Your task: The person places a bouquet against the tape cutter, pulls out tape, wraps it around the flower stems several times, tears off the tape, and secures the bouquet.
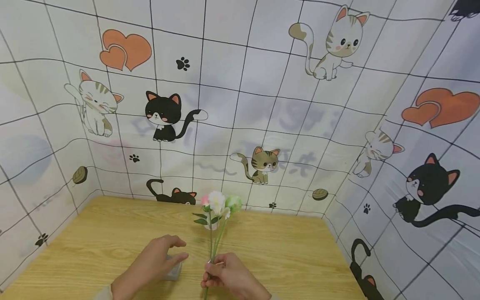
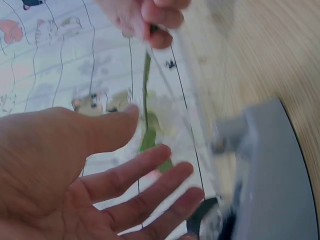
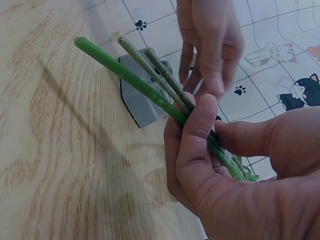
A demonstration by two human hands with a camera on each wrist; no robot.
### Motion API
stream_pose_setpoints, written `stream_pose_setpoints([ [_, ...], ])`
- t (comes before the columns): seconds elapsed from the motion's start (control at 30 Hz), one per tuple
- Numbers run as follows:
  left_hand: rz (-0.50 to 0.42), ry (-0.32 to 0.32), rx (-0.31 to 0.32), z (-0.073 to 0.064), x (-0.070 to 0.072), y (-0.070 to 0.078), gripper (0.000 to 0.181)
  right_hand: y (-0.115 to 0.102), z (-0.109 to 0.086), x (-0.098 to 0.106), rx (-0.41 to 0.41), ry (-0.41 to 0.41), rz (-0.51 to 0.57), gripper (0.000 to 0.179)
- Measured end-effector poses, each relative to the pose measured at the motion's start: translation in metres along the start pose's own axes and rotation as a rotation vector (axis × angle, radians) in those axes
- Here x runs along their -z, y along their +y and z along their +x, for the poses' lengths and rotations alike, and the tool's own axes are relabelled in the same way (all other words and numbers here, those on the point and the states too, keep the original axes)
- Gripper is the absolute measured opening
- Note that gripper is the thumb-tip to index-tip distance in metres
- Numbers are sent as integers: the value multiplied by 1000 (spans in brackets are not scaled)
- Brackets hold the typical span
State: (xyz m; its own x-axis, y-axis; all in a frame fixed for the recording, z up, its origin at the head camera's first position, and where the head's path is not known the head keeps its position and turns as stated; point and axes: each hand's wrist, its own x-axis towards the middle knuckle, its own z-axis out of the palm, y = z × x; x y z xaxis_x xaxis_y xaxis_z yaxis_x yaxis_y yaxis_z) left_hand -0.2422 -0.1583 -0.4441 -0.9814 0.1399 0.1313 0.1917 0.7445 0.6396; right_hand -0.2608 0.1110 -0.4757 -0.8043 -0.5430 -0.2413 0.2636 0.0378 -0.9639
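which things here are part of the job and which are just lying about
Part of the job:
- flowers, stems gripped in the right hand
- grey device beside the open left hand, probably in use

Just around it:
- wooden table
- cat-print sheet behind

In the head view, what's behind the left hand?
Part of a grey tape dispenser, on the wooden table, shows past the left hand. The hand covers the rest; anything else there cannot be seen.
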Motion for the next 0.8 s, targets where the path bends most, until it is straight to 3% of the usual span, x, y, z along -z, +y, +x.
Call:
stream_pose_setpoints([
  [0.13, -100, -38, -49, 5, -10, 11, 23, 0, -1, -2, -8, 3, 6, 14],
  [0.37, -232, -106, -145, 19, -30, 24, 29, 0, -3, -6, -7, 2, 13, 10],
  [0.53, -335, -147, -145, 25, -39, 31, 30, -2, -5, -6, -10, -20, 6, 9],
  [0.8, -368, -137, -146, 28, -47, 35, 31, -5, -7, -7, -4, -56, 3, 13],
])
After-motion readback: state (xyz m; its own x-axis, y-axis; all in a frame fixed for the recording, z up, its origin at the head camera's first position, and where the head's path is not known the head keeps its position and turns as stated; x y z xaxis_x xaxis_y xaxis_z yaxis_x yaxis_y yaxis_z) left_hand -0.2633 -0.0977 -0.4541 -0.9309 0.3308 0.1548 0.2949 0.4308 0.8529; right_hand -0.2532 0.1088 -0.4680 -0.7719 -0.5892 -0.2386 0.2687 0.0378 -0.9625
